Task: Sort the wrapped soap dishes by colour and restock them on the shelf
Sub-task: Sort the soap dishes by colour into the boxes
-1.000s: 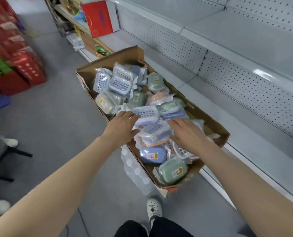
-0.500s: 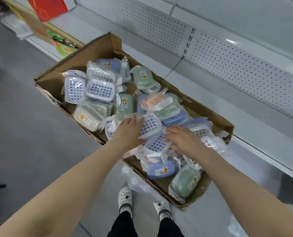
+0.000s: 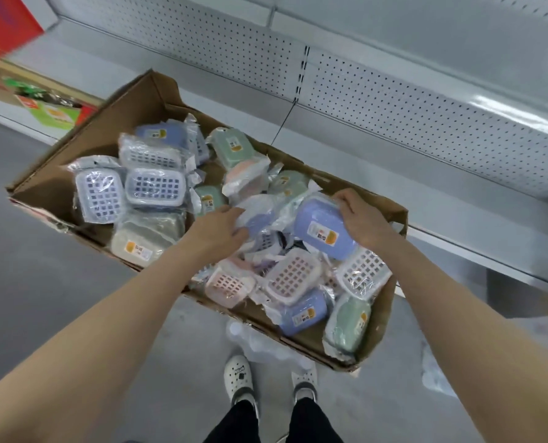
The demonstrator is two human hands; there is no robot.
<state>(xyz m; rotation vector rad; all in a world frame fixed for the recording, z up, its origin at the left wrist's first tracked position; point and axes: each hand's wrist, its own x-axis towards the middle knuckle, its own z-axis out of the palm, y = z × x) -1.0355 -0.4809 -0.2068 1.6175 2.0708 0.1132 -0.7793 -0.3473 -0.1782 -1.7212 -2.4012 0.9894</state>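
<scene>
Head view showed sorting under way: the right hand [image 3: 367, 219] curled round a blue soap dish [image 3: 325, 233] near the cardboard box's [image 3: 128, 113] right edge, the left hand [image 3: 216, 230] pinching another wrapped blue dish [image 3: 256, 219] mid-box; next, I judged, both needed carrying to the shelf [image 3: 346, 148].

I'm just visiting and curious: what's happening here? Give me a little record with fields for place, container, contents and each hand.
place: shop aisle, beside a white shelf with a pegboard back
container: open cardboard box in front of the shelf
contents: wrapped soap dishes with colours mixed, among them a green dish, a pink dish and a beige dish
right hand: grips a blue soap dish, label side up
left hand: pinches a wrapped bluish dish
stage: picking from the box
</scene>
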